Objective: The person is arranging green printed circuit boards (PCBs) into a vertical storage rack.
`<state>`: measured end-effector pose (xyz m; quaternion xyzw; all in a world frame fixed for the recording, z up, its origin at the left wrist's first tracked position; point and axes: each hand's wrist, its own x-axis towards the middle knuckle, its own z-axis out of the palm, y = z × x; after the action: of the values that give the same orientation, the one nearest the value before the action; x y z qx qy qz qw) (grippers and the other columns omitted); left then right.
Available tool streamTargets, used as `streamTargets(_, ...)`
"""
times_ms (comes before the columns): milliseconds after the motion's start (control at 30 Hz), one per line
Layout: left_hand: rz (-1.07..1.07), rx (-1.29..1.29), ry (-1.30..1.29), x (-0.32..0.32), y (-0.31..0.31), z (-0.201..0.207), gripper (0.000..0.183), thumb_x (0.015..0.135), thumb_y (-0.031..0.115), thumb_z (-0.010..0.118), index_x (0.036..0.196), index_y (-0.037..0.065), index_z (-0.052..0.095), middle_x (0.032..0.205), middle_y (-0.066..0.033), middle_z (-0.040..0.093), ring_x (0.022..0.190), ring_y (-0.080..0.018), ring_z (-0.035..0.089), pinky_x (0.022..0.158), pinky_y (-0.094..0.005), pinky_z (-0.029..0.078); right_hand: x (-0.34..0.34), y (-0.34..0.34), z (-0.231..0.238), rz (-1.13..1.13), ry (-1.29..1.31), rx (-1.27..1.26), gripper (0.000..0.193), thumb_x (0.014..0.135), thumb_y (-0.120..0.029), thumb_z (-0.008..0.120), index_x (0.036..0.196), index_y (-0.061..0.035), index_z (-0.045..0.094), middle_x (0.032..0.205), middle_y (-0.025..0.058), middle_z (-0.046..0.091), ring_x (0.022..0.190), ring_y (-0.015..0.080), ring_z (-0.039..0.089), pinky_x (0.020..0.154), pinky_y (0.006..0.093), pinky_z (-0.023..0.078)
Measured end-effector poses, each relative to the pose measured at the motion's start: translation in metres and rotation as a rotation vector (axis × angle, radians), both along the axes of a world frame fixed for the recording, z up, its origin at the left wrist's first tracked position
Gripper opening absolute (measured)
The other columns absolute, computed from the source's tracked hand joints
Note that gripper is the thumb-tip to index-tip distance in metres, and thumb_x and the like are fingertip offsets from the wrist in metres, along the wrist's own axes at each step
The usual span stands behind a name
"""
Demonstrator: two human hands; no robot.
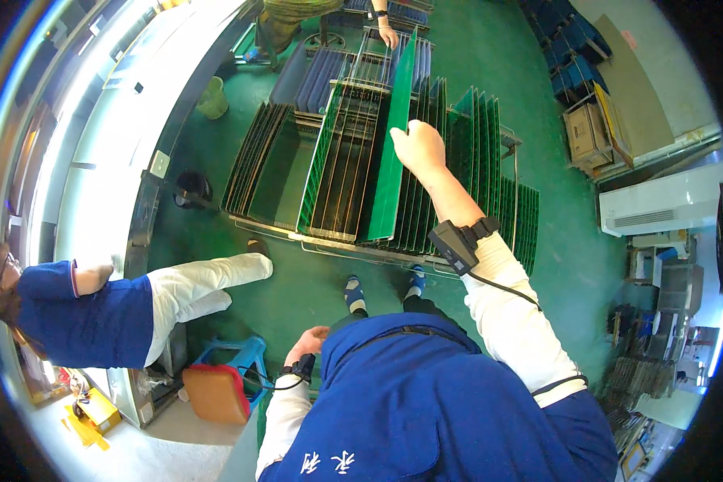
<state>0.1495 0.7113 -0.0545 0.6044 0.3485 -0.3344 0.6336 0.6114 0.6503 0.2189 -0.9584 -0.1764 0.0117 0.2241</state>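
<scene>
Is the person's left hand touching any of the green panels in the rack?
No: the left hand hangs by the hip, apart from the rack; only the right hand holds a green panel.

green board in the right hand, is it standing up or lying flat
Standing on edge: the right hand grips the top of the green board, whose lower end sits in the rack.

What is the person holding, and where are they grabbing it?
The right hand grips a tall green panel by its right edge, partway up, standing in the rack. The left hand holds nothing visible.

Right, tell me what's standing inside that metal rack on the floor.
The metal slotted rack holds many thin green panels on edge. The right hand grips one tall green panel in its slot. The panels' lower edges and the floor beneath are hidden.
</scene>
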Motion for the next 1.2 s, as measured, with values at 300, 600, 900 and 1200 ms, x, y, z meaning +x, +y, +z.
streamTargets(300, 0.031, -0.037, 0.047, 0.011, 0.001, 0.017, 0.07, 0.076, 0.021, 0.077, 0.134, -0.001, 0.046, 0.127, -0.0154, 0.057, 0.114, -0.024, 0.056, 0.095, -0.0352, 0.044, -0.013, -0.001, -0.017, 0.024, 0.024, 0.16, 0.031, 0.084, -0.034, 0.06, 0.076, -0.0044, 0.064, 0.076, 0.0187, 0.065, 0.077, 0.0373, 0.064, 0.07, 0.0469, 0.05)
streamTargets(600, -0.034, -0.023, 0.018, 0.008, 0.005, 0.004, 0.065, 0.078, 0.031, 0.073, 0.13, 0.0, 0.05, 0.124, -0.0133, 0.059, 0.112, -0.0228, 0.056, 0.093, -0.0339, 0.044, -0.036, -0.035, -0.044, 0.0, 0.126, 0.075, 0.026, 0.084, -0.033, 0.06, 0.083, -0.0069, 0.065, 0.078, 0.0159, 0.067, 0.078, 0.0351, 0.064, 0.07, 0.0443, 0.049)
streamTargets(900, -0.056, -0.04, 0.005, 0.015, 0.005, -0.002, 0.063, 0.076, 0.023, 0.073, 0.13, 0.0, 0.051, 0.12, -0.0136, 0.061, 0.105, -0.0241, 0.06, 0.089, -0.0341, 0.047, -0.037, -0.098, -0.072, -0.072, 0.172, 0.027, 0.028, 0.083, -0.032, 0.06, 0.079, -0.0048, 0.065, 0.077, 0.0168, 0.066, 0.077, 0.0356, 0.063, 0.069, 0.0446, 0.049)
streamTargets(1200, -0.078, 0.08, -0.047, 0.043, -0.013, 0.028, 0.064, 0.071, 0.032, 0.076, 0.122, -0.003, 0.058, 0.114, -0.0145, 0.064, 0.105, -0.0225, 0.06, 0.092, -0.0332, 0.045, -0.011, -0.202, -0.091, -0.218, 0.137, 0.068, 0.031, 0.085, -0.034, 0.059, 0.08, -0.0043, 0.065, 0.071, 0.0157, 0.064, 0.067, 0.0324, 0.063, 0.063, 0.0426, 0.049)
